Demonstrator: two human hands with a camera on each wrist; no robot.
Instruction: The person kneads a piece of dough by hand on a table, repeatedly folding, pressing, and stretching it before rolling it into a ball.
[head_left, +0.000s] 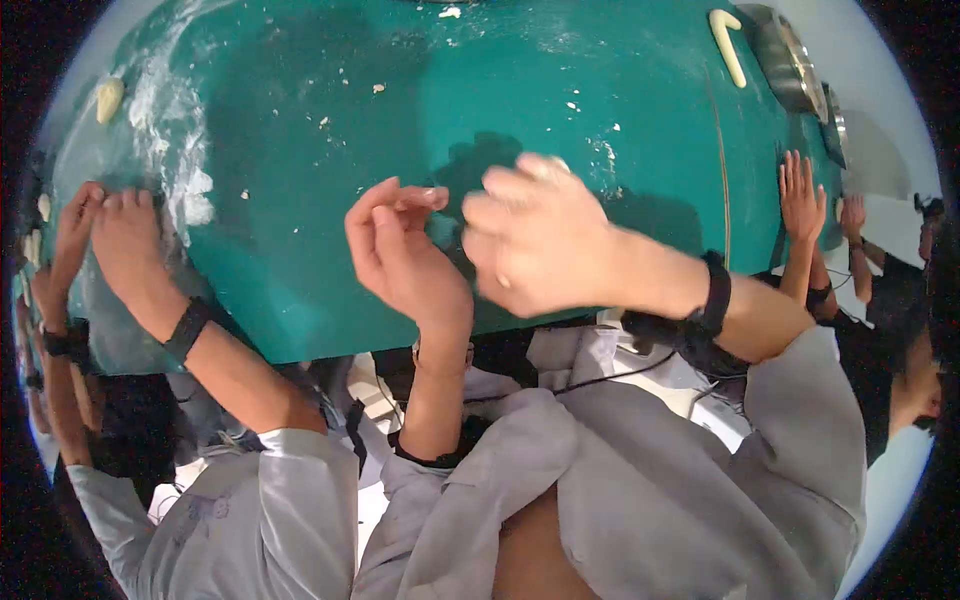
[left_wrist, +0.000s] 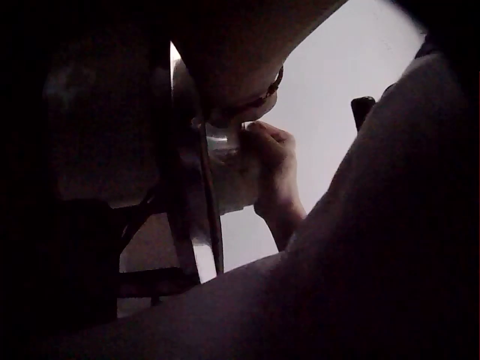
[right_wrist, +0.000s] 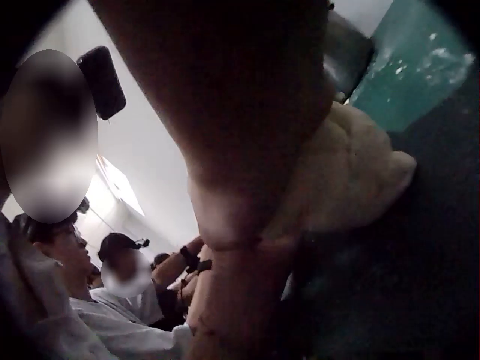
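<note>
In the head view, my left hand point(head_left: 410, 250) is raised over the green table's near part, its fingers loosely bent and nothing visible between them. My right hand point(head_left: 540, 235) is beside it, slightly blurred, with fingers curled round a pale lump that barely shows at the knuckles. The right wrist view has a pale, dough-like mass point(right_wrist: 345, 172) against the hand, its far end rounded; its full shape is hidden. The left wrist view is very dark, and what the left fingers touch there cannot be told.
The green table point(head_left: 300, 260) carries flour and small crumbs. A hooked dough strip point(head_left: 730, 50) lies at the back right beside a metal bowl point(head_left: 785, 60); a dough piece point(head_left: 108, 100) sits far left. Other people's hands rest at the left point(head_left: 130, 235) and right point(head_left: 800, 200).
</note>
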